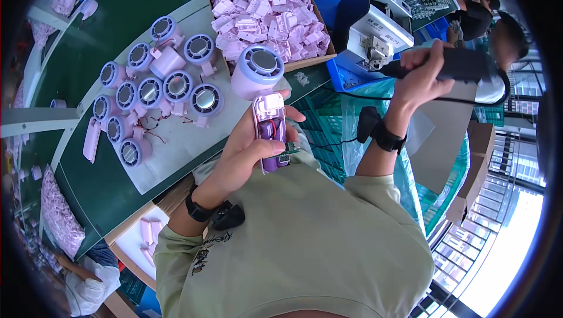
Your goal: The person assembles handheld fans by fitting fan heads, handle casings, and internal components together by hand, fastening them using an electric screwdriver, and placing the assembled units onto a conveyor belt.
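Nearest the viewer, a short-sleeved pale green cloth shirt is seen, with a black strapped device worn at the left wrist and another at the right. By the left hand, curled around the handle with the thumb laid beside a small green circuit board, a pale lilac-pink plastic handheld fan unit is held in front of the chest. Its round, silver-centred head is placed at the far end; within its open handle, purple cylindrical cells and a red wire are exposed. To the right, a black, cabled electric screwdriver is gripped by the right hand, whose fingers are closed about the tool. Its narrow end is directed toward a pale grey box-shaped feeder; whether the two are touching cannot be told. To the left, a grey sheet is spread on a dark green tabletop, and similar round-headed units are clustered on it, some with loose wires. Beyond the held unit, a brown cardboard carton is filled with small pale pink plastic parts. In the right background, other people are seen
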{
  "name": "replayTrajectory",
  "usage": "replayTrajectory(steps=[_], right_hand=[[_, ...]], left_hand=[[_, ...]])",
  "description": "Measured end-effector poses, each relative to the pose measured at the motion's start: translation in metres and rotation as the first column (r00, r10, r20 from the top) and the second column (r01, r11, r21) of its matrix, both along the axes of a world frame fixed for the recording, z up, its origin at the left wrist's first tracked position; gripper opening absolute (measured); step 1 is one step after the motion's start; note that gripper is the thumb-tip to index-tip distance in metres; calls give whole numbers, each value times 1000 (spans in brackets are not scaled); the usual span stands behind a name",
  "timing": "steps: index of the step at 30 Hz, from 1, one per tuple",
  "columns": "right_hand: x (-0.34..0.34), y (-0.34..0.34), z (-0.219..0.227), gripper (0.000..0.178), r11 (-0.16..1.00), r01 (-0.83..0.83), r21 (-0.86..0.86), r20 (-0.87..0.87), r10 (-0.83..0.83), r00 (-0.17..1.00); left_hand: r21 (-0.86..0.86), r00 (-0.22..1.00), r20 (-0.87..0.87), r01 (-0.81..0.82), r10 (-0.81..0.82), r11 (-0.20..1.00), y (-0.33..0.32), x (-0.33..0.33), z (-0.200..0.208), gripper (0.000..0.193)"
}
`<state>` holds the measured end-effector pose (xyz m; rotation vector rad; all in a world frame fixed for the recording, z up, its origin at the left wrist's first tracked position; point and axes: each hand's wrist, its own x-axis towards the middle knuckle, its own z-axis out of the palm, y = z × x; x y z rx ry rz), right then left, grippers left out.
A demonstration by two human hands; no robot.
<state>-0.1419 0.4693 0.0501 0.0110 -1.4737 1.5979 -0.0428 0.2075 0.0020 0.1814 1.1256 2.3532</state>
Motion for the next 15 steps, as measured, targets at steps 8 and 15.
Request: replayTrajectory(steps=[8, 15], right_hand=[[4, 12, 7, 10, 992, 125, 25, -144, -120, 982], [-2, 21, 7, 12, 971, 209, 112, -70, -203, 977]], left_hand=[[-18, 1000, -13, 19, -20, 1000, -2, 7, -2, 71], [-26, 1000, -6, 22, -23, 999, -2, 12, -1, 72]])
